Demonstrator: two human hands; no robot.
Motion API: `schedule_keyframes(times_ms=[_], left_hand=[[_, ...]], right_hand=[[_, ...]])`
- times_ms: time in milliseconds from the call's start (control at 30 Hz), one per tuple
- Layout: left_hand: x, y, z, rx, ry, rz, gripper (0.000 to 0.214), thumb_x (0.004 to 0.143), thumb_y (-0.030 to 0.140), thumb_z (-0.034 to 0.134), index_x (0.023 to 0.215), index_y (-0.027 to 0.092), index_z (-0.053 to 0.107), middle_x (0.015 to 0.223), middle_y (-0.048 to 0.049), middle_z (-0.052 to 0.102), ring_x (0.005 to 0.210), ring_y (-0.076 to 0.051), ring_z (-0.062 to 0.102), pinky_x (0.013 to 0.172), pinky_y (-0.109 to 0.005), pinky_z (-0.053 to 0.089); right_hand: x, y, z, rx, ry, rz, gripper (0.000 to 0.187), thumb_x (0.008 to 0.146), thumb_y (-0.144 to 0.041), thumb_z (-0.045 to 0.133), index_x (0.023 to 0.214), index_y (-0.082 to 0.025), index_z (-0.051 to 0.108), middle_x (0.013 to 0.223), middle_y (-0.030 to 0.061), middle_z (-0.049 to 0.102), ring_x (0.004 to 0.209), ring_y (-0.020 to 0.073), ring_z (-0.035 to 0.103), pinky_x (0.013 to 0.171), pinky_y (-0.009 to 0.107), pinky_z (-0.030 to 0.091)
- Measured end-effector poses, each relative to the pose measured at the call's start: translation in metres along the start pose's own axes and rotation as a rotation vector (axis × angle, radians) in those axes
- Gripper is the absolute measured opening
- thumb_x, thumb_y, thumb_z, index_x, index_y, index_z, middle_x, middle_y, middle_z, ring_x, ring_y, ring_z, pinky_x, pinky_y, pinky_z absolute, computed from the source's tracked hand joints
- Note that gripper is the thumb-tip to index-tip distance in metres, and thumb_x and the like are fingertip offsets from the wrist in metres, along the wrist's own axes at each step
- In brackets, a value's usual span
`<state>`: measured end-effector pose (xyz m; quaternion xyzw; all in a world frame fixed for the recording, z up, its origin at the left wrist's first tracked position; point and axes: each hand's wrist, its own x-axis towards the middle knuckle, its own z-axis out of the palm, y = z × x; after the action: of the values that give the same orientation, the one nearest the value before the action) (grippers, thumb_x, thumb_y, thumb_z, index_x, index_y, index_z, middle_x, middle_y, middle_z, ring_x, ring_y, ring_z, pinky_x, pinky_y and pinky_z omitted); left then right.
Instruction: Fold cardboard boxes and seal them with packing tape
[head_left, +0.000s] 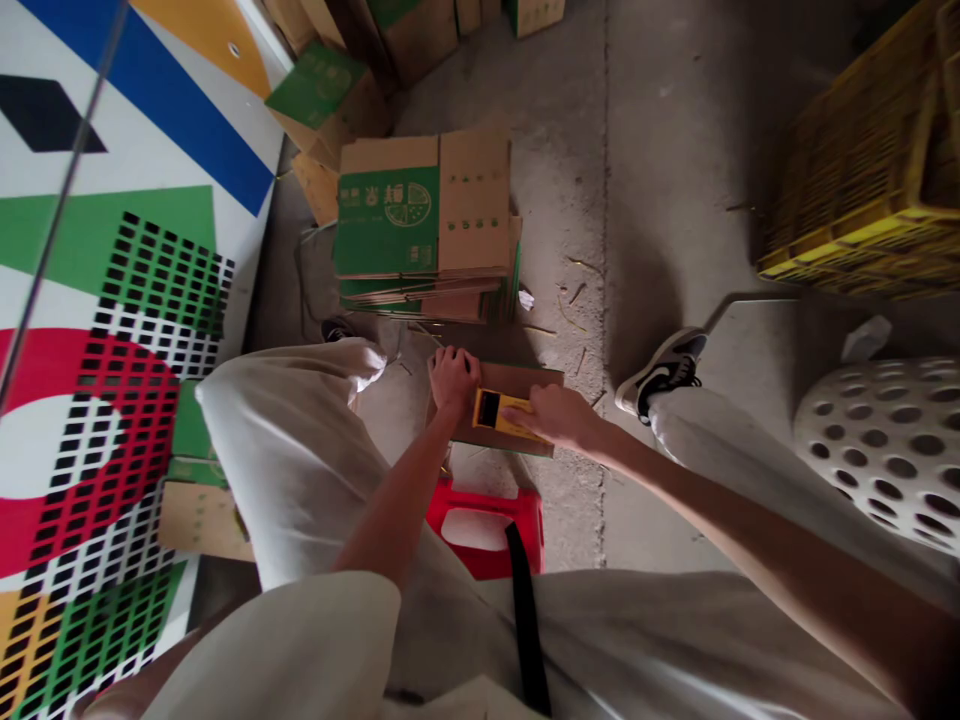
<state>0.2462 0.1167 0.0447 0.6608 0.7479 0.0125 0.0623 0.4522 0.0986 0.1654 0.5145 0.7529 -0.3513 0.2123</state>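
A flattened brown cardboard carton [517, 378] lies across my lap area, low in the head view. My left hand [454, 380] curls over its left edge and holds it. My right hand [551, 415] presses on a yellow handheld tool with a black window [495, 412], perhaps a tape dispenser, and grips it against the carton. The tool's exact kind is unclear because my fingers cover part of it. Just beyond my hands stands a stack of flattened green-printed cartons [424, 230] on the concrete floor.
I sit on a red plastic stool [480, 525]. A large colourful printed board [112, 300] leans at the left, and more cartons [330, 95] lie behind it. A yellow plastic crate [862, 170] stands at the upper right, and a white perforated basket [885, 450] sits at the right.
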Motion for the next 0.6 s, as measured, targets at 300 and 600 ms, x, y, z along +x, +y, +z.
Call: schedule_keyframes(times_ms=[300,600], left_hand=[[-0.002,0.002,0.001,-0.024,0.033,0.008,0.044,0.111,0.028,0.037,0.103,0.017,0.078,0.114,-0.0162,0.076,0.117,-0.034,0.062,0.104,-0.048,0.044],[-0.002,-0.001,0.007,-0.032,0.042,0.005,0.044,0.111,0.029,0.037,0.102,0.017,0.079,0.114,-0.0174,0.075,0.118,-0.035,0.062,0.104,-0.050,0.044]], right_hand=[[-0.033,0.075,0.008,-0.143,-0.029,0.012,0.064,0.113,-0.067,0.040,0.117,-0.011,0.070,0.098,0.0221,0.079,0.095,0.0307,0.078,0.072,0.033,0.045],[-0.061,0.163,0.039,0.114,-0.024,0.080,0.040,0.108,-0.056,0.051,0.104,-0.018,0.063,0.082,0.0103,0.073,0.075,0.0239,0.070,0.066,0.030,0.041]])
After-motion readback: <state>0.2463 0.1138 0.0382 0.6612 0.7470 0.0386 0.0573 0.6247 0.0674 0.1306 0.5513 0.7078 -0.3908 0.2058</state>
